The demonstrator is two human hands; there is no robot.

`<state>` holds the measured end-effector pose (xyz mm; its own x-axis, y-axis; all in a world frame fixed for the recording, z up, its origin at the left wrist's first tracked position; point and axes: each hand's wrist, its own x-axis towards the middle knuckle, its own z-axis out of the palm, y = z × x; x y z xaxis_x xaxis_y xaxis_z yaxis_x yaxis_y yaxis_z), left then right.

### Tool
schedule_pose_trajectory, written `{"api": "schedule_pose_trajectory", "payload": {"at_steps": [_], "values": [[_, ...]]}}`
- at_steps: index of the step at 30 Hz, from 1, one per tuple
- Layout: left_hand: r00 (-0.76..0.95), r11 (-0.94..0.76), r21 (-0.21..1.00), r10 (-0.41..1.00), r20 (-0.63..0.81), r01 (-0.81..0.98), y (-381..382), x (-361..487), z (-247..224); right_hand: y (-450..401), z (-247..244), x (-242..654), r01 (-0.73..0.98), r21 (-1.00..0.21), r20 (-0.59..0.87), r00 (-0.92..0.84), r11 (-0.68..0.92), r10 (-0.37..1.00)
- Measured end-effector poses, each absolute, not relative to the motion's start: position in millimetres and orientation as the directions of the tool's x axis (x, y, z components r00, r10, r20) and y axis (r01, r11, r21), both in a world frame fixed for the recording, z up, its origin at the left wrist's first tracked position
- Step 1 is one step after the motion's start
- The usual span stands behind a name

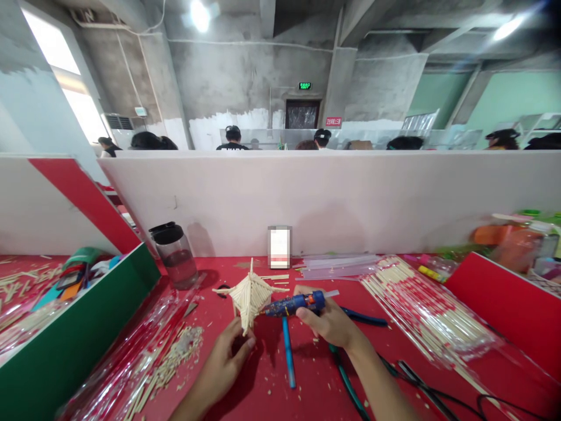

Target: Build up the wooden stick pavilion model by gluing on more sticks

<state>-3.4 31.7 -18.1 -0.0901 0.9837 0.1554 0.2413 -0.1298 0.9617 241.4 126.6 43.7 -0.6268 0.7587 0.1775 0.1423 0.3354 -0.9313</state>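
A small pavilion model (249, 297) built of thin wooden sticks, with a pointed roof and flared corners, stands in front of me on the red table. My left hand (232, 349) grips its near lower part, thumb and fingers closing at the near roof corner. In my right hand (326, 321) is a blue glue gun (295, 304), a clear glue stick jutting from its back end. The gun's nozzle points left and meets or nearly meets the model's right side; contact is hard to tell. Below the gun lies a blue pen-like stick (288, 354).
Pliers with blue handles (366, 317) lie beyond my right wrist, and a black cable (438, 389) runs at lower right. Packed wooden sticks (429, 304) lie right, a dark-lidded bottle (173, 257) back left. Stick offcuts (179, 351) litter the left. A white partition (333, 199) stands behind.
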Motion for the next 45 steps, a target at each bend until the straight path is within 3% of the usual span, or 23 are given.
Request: {"api": "schedule_pose_trajectory", "payload": {"at_steps": [6,11,21,27,37,45], "values": [[-0.086,-0.135,0.958,0.983,0.161,0.255,31.4,-2.6,-14.8,128.5,40.5,243.6,0.090,-0.946,0.179,-0.658,0.312,0.732],[-0.083,-0.141,0.958,0.982,0.167,0.251,32.1,-2.9,-16.3,129.7,35.5,243.2,0.157,-0.937,0.170,-0.573,0.311,0.802],[-0.083,-0.138,0.956,0.983,0.165,0.260,32.4,-4.8,-18.4,131.3,28.6,242.3,0.174,-0.953,0.108,-0.575,0.250,0.811],[-0.110,-0.106,0.972,0.985,0.131,0.210,31.5,-2.2,-14.8,129.0,33.8,242.3,0.150,-0.959,0.080,-0.671,0.241,0.737],[-0.104,-0.128,0.958,0.982,0.159,0.258,31.4,-3.9,-17.2,131.5,20.7,234.0,0.235,-0.956,0.016,-0.549,0.172,0.836],[-0.068,-0.140,0.949,0.984,0.166,0.282,33.2,-7.0,-26.0,132.6,22.3,235.0,0.263,-0.934,0.044,-0.583,0.241,0.811]]}}
